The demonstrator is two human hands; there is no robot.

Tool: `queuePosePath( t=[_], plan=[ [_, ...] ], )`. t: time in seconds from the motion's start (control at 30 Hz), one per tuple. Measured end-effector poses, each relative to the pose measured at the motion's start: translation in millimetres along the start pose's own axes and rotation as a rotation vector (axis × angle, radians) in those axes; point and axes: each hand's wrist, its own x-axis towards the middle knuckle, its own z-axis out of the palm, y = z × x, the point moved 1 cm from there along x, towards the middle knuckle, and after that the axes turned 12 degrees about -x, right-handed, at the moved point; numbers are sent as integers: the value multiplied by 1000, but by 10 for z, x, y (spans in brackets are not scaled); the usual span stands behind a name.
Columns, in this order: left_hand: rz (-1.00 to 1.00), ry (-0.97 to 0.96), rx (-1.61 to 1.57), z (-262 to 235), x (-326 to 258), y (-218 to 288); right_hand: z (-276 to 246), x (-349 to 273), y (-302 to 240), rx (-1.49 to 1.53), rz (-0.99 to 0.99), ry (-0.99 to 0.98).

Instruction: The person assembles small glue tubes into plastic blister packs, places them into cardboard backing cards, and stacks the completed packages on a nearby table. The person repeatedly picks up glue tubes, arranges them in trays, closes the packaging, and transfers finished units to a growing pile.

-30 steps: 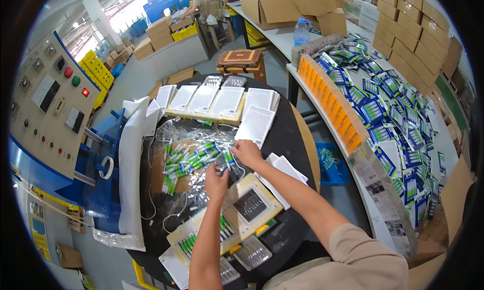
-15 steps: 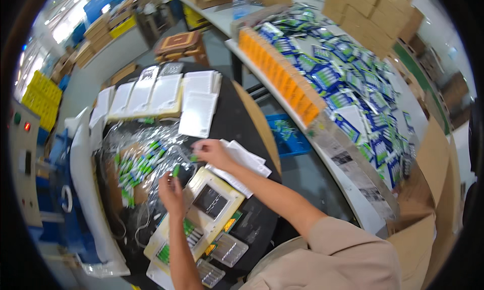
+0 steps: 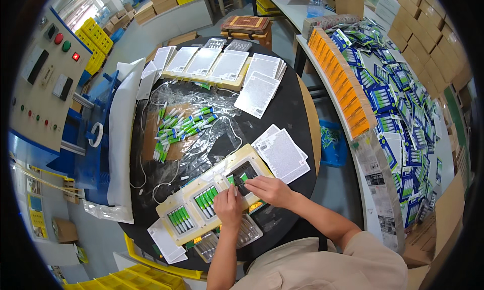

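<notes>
One cream plastic jig tray (image 3: 187, 203) on round black desk (image 3: 292, 98), three pockets – two filled with small green-capped tubes (image 3: 205, 199), third under left hand (image 3: 229, 207) and right hand (image 3: 269, 190), fingers pinching tubes there, count obscured.

My way left is blocked by crinkled clear plastic sheeting (image 3: 201, 138); bare black round tabletop (image 3: 292, 113) lies open ahead-right.

Tray (image 3: 171, 201) at table's near edge, loose pens (image 3: 181, 128) behind, cards (image 3: 282, 154) right.
</notes>
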Motion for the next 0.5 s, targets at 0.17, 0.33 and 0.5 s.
queuePosePath(
  t=[0.17, 0.33, 0.5],
  plan=[
    [-81, -2, 6, 23, -76, 49, 265, 33, 5, -10, -67, -81],
    [-118, -140, 7, -121, -117, 131, 321, 22, -73, 33, 14, -204],
    [-82, -137, -56, -245, 23, -6, 272, 346, 133, 119, 130, -142]
  ],
)
